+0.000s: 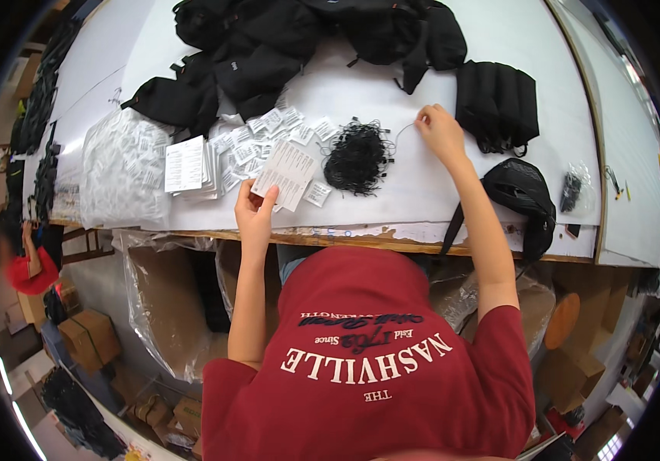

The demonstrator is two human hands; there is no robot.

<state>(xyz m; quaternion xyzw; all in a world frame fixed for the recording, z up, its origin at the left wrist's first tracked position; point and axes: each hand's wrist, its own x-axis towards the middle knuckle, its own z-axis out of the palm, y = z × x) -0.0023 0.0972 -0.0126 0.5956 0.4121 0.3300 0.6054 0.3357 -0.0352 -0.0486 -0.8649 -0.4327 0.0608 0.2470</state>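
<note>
My left hand (255,209) is closed on a white printed card (285,173), thumb on top, held over the near side of the table. To the right, my right hand (440,132) is raised, pinching the end of a thin dark string (399,138). Between the two hands lies a tangled heap of black tag strings (356,159). Beside the card, several small white printed packets (247,146) are scattered. A stack of white printed cards (184,166) rests left of my left hand. Whether the card in my hand is single or several is hard to tell.
A clear bag of white packets (121,173) stands at the left. Black bags (268,54) are piled along the far side. A folded black bag (497,106) and a black pouch (520,196) lie right of my right arm. Cardboard boxes (168,300) sit below the table edge.
</note>
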